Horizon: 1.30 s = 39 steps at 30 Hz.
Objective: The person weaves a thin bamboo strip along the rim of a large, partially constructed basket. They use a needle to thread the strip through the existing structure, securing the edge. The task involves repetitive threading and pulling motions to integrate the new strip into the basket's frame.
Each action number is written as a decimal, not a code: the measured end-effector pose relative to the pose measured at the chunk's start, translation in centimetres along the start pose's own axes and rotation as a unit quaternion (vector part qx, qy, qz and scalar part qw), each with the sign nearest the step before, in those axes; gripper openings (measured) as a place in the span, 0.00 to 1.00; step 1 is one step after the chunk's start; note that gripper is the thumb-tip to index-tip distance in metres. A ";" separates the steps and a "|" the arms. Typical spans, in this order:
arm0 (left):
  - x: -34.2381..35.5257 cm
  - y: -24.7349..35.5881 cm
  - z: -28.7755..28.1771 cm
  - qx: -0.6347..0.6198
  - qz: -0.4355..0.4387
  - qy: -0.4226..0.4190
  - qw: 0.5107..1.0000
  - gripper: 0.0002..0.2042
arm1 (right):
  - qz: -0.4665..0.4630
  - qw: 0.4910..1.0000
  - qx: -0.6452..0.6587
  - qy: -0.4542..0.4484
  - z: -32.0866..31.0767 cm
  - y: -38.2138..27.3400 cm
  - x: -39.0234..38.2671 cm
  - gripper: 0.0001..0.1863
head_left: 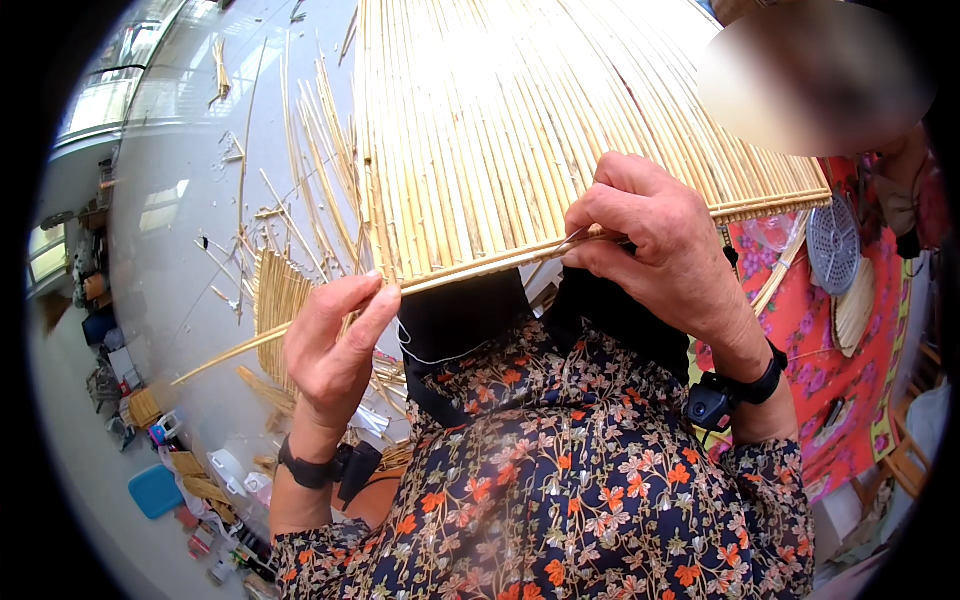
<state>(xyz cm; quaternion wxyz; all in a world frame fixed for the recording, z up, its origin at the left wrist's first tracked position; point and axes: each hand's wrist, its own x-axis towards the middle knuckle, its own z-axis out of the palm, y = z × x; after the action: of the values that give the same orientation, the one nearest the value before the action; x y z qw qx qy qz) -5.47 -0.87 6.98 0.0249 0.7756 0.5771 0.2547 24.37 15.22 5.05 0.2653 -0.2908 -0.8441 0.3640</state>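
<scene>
A large mat of thin, straw-coloured reeds laid side by side reaches from the table toward my body. Along its near edge runs a slim reed strip, whose loose end sticks out past the mat's left corner. My left hand pinches this strip at that corner between thumb and fingers. Farther right, my right hand is closed at the same edge, thumb below and fingers above. A thin, needle-like sliver shows at its fingertips, partly hidden. White thread hangs in a loop below the edge beside my left hand.
Loose reeds and a small reed piece lie on the grey table to the left. At the right, a red flowered cloth bears a grey perforated disc. Another person is close by at the upper right.
</scene>
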 end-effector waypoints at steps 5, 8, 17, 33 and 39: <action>1.2 0.5 0.1 -0.006 -0.021 -0.014 1.000 0.18 | 0.002 1.000 -0.002 0.001 0.1 0.1 -0.1 0.12; 1.5 0.5 0.8 -0.018 -0.020 -0.019 0.999 0.18 | 0.003 1.000 -0.005 0.004 0.3 0.1 -0.2 0.12; 3.3 1.8 2.7 -0.028 0.010 -0.026 0.999 0.18 | -0.002 1.000 -0.014 0.006 0.1 0.1 -0.2 0.12; 3.4 1.6 5.9 0.105 0.131 -0.011 0.986 0.15 | -0.014 0.999 -0.031 0.016 0.7 0.1 0.1 0.12; 4.2 1.7 5.5 0.110 0.141 -0.016 0.984 0.12 | -0.004 0.999 -0.035 0.011 0.5 -0.1 0.2 0.12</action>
<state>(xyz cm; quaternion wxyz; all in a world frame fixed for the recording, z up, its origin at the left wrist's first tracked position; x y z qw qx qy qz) -0.81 3.82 4.27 -0.0876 0.8515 0.4856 0.1776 23.87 15.06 4.90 0.2657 -0.3005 -0.8546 0.3298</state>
